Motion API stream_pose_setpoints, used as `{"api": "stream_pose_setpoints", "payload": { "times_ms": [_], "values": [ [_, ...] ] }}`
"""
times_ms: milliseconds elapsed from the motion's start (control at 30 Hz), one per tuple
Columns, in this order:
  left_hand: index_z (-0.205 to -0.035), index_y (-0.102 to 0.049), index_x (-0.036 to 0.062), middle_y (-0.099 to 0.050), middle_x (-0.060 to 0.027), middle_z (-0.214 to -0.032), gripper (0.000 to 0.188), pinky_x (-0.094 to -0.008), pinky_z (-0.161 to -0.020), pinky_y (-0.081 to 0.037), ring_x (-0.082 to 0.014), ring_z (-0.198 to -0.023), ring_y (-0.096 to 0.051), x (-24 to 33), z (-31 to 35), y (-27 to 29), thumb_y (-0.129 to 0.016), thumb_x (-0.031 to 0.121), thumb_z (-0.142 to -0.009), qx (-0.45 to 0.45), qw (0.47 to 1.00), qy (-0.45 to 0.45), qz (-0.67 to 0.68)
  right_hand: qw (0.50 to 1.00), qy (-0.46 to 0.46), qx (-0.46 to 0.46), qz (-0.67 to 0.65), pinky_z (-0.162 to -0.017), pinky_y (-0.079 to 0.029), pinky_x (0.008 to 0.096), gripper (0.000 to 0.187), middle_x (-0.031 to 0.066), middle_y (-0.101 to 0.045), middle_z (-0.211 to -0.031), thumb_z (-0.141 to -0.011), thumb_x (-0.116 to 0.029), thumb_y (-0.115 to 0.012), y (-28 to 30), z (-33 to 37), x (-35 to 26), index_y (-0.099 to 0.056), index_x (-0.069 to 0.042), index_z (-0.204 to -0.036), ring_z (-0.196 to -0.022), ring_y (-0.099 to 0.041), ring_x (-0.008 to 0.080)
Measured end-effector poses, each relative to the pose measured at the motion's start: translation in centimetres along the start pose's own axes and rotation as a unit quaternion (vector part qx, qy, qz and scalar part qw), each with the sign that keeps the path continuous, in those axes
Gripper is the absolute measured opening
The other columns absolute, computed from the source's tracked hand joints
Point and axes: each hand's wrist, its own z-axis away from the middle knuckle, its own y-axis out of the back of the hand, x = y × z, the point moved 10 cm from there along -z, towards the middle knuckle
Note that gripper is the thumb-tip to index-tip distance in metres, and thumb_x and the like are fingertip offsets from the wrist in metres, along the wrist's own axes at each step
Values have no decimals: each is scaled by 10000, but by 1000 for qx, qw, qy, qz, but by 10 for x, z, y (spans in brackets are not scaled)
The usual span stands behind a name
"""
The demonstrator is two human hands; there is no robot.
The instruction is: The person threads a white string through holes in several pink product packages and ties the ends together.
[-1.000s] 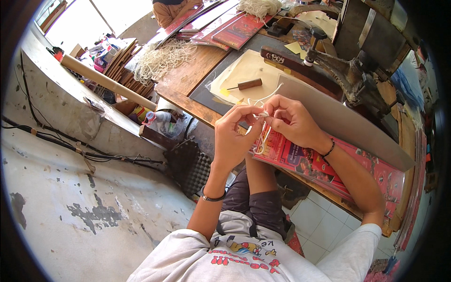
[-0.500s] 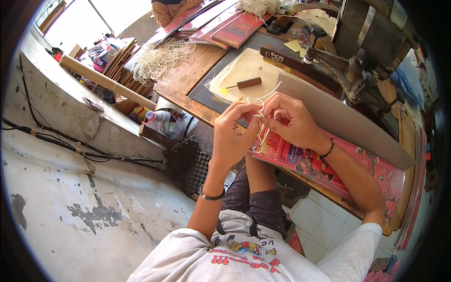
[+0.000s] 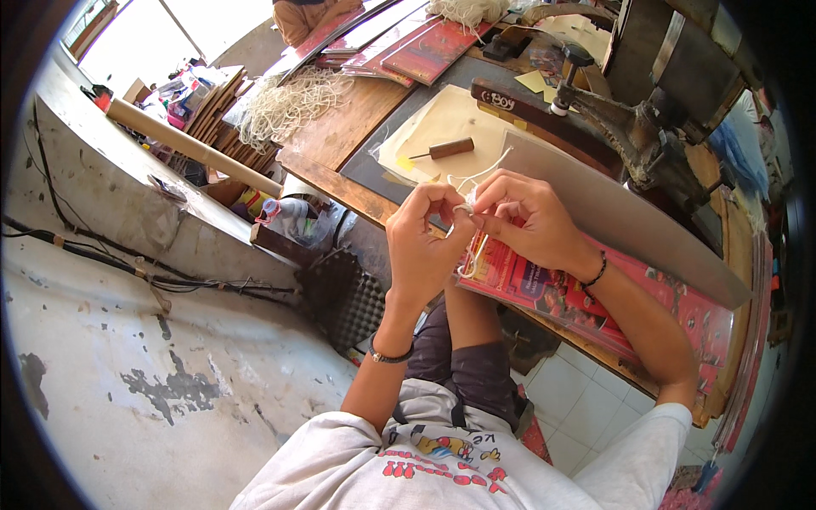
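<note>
My left hand (image 3: 427,234) and my right hand (image 3: 529,214) meet over the near edge of the workbench, both pinching a white cord (image 3: 469,260). The fingertips nearly touch around a twisted part of it. One loose end sticks up beyond the fingers, and a loop hangs below them. Under my right hand and forearm lies a stack of red printed sheets (image 3: 654,293), its top glossy like plastic. A grey board (image 3: 646,212) stands tilted along the stack's far side. Just beyond my hands, a wooden-handled awl (image 3: 450,149) rests on tan paper (image 3: 422,136).
A dark metal clamp-like machine (image 3: 629,144) stands at the right of the workbench (image 3: 327,166). A tangle of white cord (image 3: 293,106) and more red printed boards (image 3: 433,51) lie at the back. Another person's hand (image 3: 344,8) shows at the top. A peeling wall (image 3: 170,357) runs along the left.
My left hand has shifted slightly, its wrist tilting to the right. The fingers of both hands have drawn closer together on the cord. Nothing else has visibly moved.
</note>
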Motion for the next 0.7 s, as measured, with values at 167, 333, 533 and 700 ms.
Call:
{"api": "stream_pose_setpoints", "payload": {
  "times_ms": [167,333,533,700],
  "values": [
    [-1002,-605,-18,-629,-19,-902,146,-240,-748,-508,-78,-815,-585,-13,2,-1,-644,-65,-870,2,996,63,67,1000,3,-20,-10,-636,-522,220,131,55,-665,-1044,-933,-60,-710,-1,0,-3,-699,-17,-1057,-854,-607,58],
    [-1027,-606,-25,-637,-29,-989,144,-248,-828,-513,-89,-909,-606,-21,2,-5,-647,-80,-901,-63,978,99,174,999,-22,-28,-39,-657,-540,228,138,68,-652,-1060,-960,-38,-674,-1,0,2,-686,5,-1091,-841,-608,62],
    [-1053,-616,-40,-643,-41,-1025,187,-257,-866,-513,-103,-942,-614,-14,3,-11,-666,-98,-883,-133,970,51,196,990,-120,-17,-67,-713,-550,233,196,45,-690,-1019,-973,-93,-673,1,2,16,-697,0,-1144,-863,-625,72],
    [-1059,-620,-43,-640,-47,-1032,198,-254,-870,-513,-105,-950,-615,-13,1,-10,-662,-104,-876,-129,974,38,181,998,-46,-22,-35,-719,-562,248,190,45,-709,-1003,-954,-108,-700,4,-1,7,-745,-43,-1127,-878,-656,95]
  ]
}}
